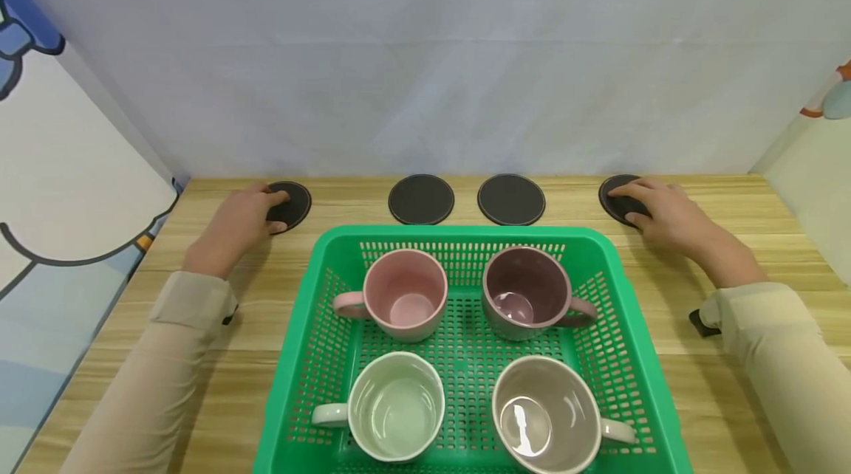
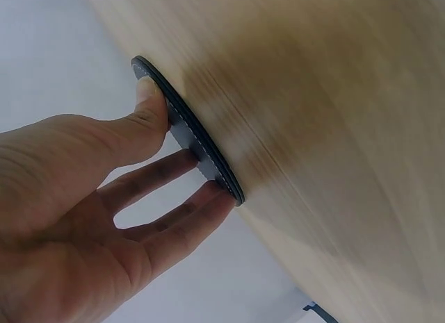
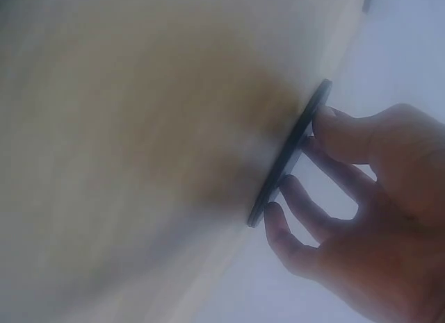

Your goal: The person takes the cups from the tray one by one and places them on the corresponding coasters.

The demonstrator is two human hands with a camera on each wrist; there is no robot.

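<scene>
Two black round coasters lie flat at the back corners of the wooden table. On the left coaster [image 1: 299,204] rest the thumb and fingertips of my left hand [image 1: 244,221]; the left wrist view shows them spread over its stitched top face. My right hand [image 1: 673,217] touches the right coaster [image 1: 613,202] the same way, thumb and fingertips spread on its upper side in the right wrist view. Neither hand's fingers wrap around a coaster. Between them, two more coasters, one left of centre [image 1: 421,200] and one right of centre [image 1: 511,200], lie side by side along the back.
A green perforated basket [image 1: 465,234] stands in front, holding a pink mug [image 1: 415,267], a dark mauve mug [image 1: 525,267], a pale green mug [image 1: 397,407] and a beige mug [image 1: 545,415]. A whitish cloth wall [image 1: 425,75] rises behind the table's back edge.
</scene>
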